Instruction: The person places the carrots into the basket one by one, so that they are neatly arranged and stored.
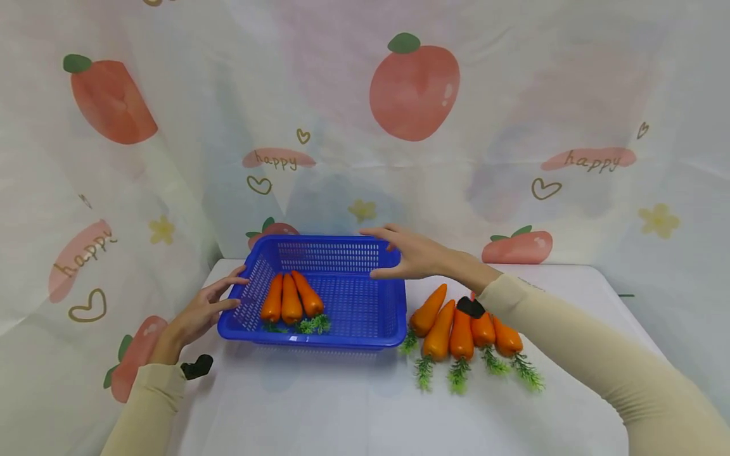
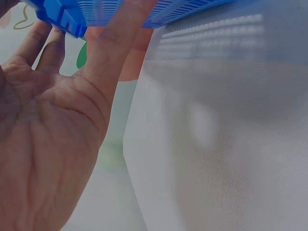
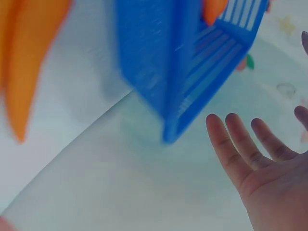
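Head view: left hand (image 1: 196,316), fingers extended, lies nearer, at the left end of a blue rectangular perforated-plastic basket (image 1: 342,342), long axis crosswise between both hands; right hand (image 1: 419,256), fingers spread, hangs by the right rear corner.

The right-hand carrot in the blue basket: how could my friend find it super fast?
Find the big blue basket on the white table. Inside, toward its left end, three orange carrots lie side by side. Pick the right-hand carrot: it's closest to the basket's middle, and only its tip leans clearly toward the left.
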The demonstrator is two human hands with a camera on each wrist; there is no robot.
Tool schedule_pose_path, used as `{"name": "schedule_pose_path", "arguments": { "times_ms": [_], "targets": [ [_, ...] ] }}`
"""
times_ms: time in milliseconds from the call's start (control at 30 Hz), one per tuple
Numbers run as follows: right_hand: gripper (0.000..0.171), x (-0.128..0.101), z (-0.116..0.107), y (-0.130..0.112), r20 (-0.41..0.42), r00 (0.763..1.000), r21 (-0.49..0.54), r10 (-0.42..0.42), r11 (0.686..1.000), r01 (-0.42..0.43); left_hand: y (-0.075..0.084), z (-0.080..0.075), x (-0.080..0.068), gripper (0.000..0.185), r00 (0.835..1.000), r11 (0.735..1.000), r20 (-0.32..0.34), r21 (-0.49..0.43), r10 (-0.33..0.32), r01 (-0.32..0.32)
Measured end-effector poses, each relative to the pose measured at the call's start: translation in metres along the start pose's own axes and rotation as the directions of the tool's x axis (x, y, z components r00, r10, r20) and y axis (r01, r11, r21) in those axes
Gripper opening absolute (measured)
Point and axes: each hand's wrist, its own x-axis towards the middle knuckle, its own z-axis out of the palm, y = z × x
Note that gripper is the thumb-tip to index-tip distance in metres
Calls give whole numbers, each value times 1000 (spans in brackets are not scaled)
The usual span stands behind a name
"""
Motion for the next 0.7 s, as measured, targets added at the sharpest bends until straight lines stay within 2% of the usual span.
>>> {"name": "schedule_pose_path", "arguments": {
  "times_ms": [233, 433, 533, 700],
  "targets": [
    [85, -56, -16, 35, -103, 991, -73, 86, 993, -93, -3, 0, -1, 50, 1000, 1000, -9, 22, 2, -2],
    [84, -102, -25, 57, -137, 975, -45, 175, 982, -183, -3, 1, -1, 51, 1000, 1000, -5, 7, -2, 2],
    [84, -123, -29, 64, -149, 970, -25, 194, 980, -200, -1, 1, -1, 51, 1000, 1000, -6, 2, -3, 3],
    [83, -153, -33, 75, -190, 965, -32, 178, 982, -188, 1, 2, -2, 50, 1000, 1000, 4, -15, -6, 6]
  ]
}}
